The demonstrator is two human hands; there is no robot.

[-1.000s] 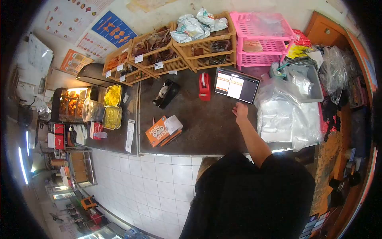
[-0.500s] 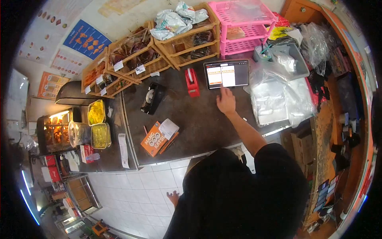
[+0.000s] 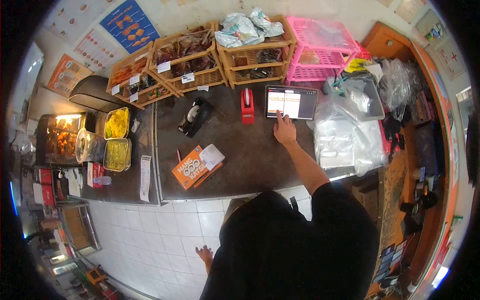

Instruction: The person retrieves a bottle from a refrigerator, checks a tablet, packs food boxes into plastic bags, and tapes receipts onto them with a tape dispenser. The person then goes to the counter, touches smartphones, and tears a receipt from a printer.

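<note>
Right fingers (image 3: 279, 116) released (index outstretched over glossy, rectangular tablet (image 3: 292, 102)), left fingers (image 3: 199, 250) loosely spread

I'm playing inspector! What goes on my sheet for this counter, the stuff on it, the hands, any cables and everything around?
Surface: dark counter, pale front edge.
Things in use: tablet, screen lit.
Clutter: red dispenser, black dispenser, orange box with slip on top, paper strip, plastic bags.
Hands: right hand, fingers at the tablet's lower left, contact unclear; left hand beside the body, fingers spread.
Cables: maybe a pale cord, lower right; too small to trace.
Surroundings: baskets, pink rack, wall posters, tiled floor.
</note>
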